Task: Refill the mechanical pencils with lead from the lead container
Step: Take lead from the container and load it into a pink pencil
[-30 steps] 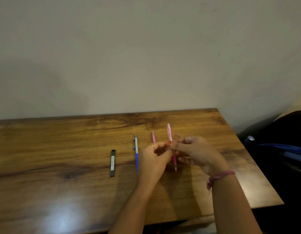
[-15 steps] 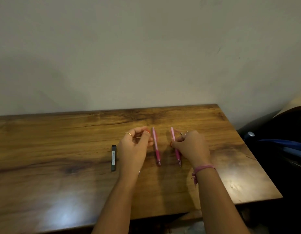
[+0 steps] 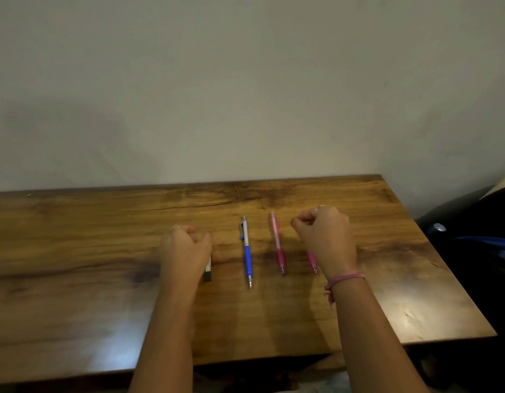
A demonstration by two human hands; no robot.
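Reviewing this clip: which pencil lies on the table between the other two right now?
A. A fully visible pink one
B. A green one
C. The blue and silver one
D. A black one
A. The pink pencil lies between the blue and silver pencil and a second pink pencil, which the right hand partly hides.

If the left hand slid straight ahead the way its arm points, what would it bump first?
Probably nothing: ahead of the left hand only bare table shows, up to the wall.
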